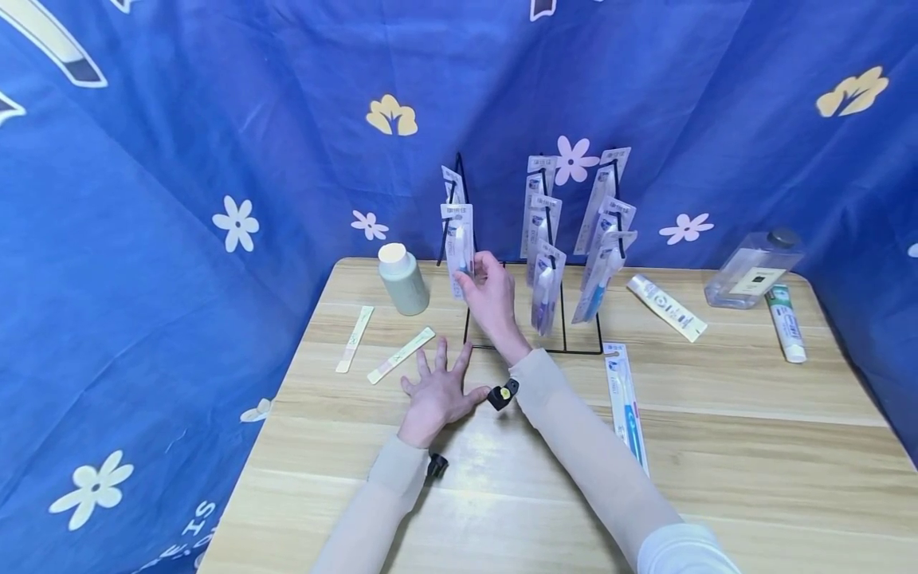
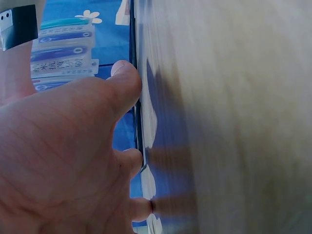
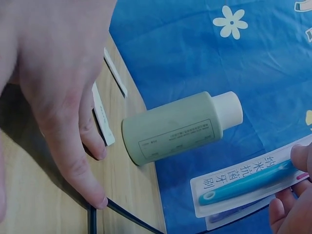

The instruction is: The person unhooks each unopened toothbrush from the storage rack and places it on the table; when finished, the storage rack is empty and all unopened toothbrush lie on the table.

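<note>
My right hand [image 1: 492, 296] pinches the edge of a packaged toothbrush [image 1: 459, 239] at the left column of a black wire rack [image 1: 531, 350]. In the right wrist view its thumb and fingers [image 3: 298, 161] grip the clear pack with a blue toothbrush [image 3: 243, 186]; another pack lies behind it. My left hand [image 1: 439, 391] has its fingers spread low over the table by the rack's front left corner. In the right wrist view, one left fingertip touches the rack's base wire. Several more toothbrush packs [image 1: 547, 291] hang on the middle and right columns.
A green bottle with a white cap [image 1: 405, 283] and two thin sachets [image 1: 400, 355] are at left. One toothbrush pack [image 1: 626, 402] lies on the table [image 1: 746, 446]. Two tubes [image 1: 667, 307] and a clear bottle [image 1: 749, 275] lie at right. Blue cloth hangs behind.
</note>
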`<act>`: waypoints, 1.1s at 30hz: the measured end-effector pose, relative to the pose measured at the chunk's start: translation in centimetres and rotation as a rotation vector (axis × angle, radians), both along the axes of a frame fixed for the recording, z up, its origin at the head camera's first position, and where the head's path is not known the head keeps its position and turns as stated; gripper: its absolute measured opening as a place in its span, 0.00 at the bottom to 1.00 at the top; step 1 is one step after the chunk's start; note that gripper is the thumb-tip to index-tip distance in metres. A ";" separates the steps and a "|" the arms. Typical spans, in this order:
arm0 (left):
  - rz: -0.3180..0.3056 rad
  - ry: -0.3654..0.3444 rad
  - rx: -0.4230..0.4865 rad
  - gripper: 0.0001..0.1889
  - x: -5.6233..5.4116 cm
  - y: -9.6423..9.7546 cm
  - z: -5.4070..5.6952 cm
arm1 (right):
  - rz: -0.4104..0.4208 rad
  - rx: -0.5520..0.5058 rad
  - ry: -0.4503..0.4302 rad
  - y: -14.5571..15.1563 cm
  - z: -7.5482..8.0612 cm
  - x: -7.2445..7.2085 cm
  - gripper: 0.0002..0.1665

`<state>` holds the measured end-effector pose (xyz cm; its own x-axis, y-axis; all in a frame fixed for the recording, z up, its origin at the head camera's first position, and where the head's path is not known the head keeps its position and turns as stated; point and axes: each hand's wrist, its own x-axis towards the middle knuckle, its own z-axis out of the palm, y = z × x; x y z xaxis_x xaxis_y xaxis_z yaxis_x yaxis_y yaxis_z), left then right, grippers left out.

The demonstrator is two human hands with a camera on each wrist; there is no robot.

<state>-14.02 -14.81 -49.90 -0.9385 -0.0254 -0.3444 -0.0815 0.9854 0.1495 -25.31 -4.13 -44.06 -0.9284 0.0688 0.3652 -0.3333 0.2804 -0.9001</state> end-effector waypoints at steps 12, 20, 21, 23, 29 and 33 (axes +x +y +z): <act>-0.003 0.000 0.007 0.48 0.0 0.1 0.0 | -0.003 -0.041 0.025 1.4 -0.6 2.0 0.13; 0.002 -0.003 0.011 0.48 -0.1 0.1 0.1 | 0.043 -0.047 0.000 3.1 -0.8 4.7 0.12; 0.002 -0.004 0.009 0.48 -0.1 0.1 0.1 | 0.049 -0.052 -0.006 3.3 -0.8 5.0 0.12; 0.003 -0.007 0.008 0.48 -0.2 0.1 0.0 | 0.061 -0.052 -0.030 3.8 -0.7 5.8 0.13; 0.003 -0.016 0.012 0.49 -0.2 0.0 -0.1 | 0.116 -0.016 -0.051 5.8 -1.0 8.4 0.13; -0.001 -0.016 0.012 0.49 -0.3 0.0 -0.2 | 0.147 0.013 -0.036 7.6 -1.5 10.4 0.13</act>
